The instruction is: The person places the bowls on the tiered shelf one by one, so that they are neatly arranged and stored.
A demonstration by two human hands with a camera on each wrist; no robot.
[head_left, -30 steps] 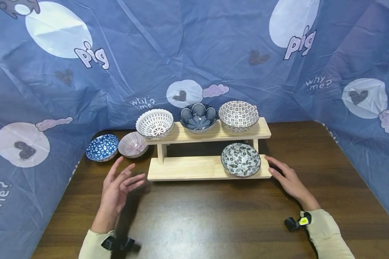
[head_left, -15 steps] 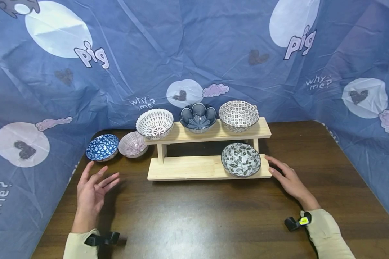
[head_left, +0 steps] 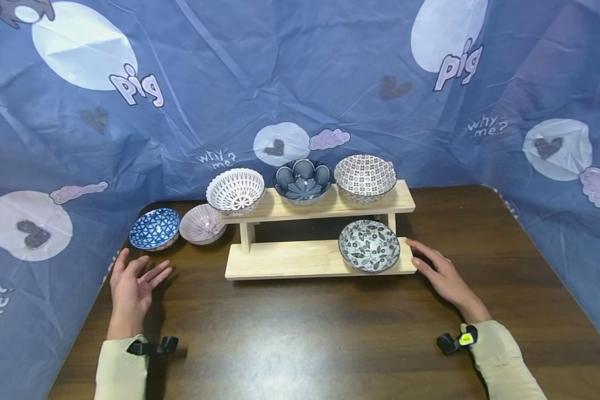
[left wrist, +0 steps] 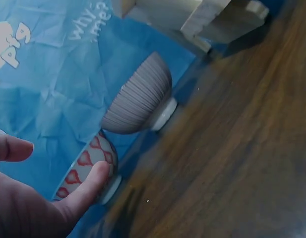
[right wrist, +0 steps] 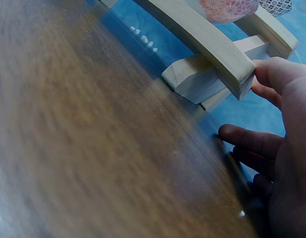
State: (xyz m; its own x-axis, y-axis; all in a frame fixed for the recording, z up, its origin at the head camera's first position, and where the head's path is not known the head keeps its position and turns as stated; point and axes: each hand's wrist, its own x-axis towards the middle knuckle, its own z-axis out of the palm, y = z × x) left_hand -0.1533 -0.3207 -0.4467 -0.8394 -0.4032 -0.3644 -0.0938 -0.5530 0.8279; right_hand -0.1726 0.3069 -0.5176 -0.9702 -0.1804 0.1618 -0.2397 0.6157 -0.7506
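Observation:
My left hand is spread just in front of a bowl with a blue-and-white patterned inside. In the left wrist view the thumb overlaps this bowl's red-patterned outside; contact cannot be told. Right of it sits a pale pink striped bowl. My right hand touches the right end of a two-step wooden stand with thumb and index finger; its other fingers hang loose. On the lower step, near that end, is a grey-green leaf-patterned bowl.
The upper step holds a white scalloped bowl, a dark blue petal-patterned bowl and a grey checked bowl. A brown wooden table bears everything. Blue printed cloth hangs behind and at both sides.
My left hand has moved left, from beside the stand to in front of the blue-patterned bowl. The right hand stays at the stand's end. The head view has shifted slightly.

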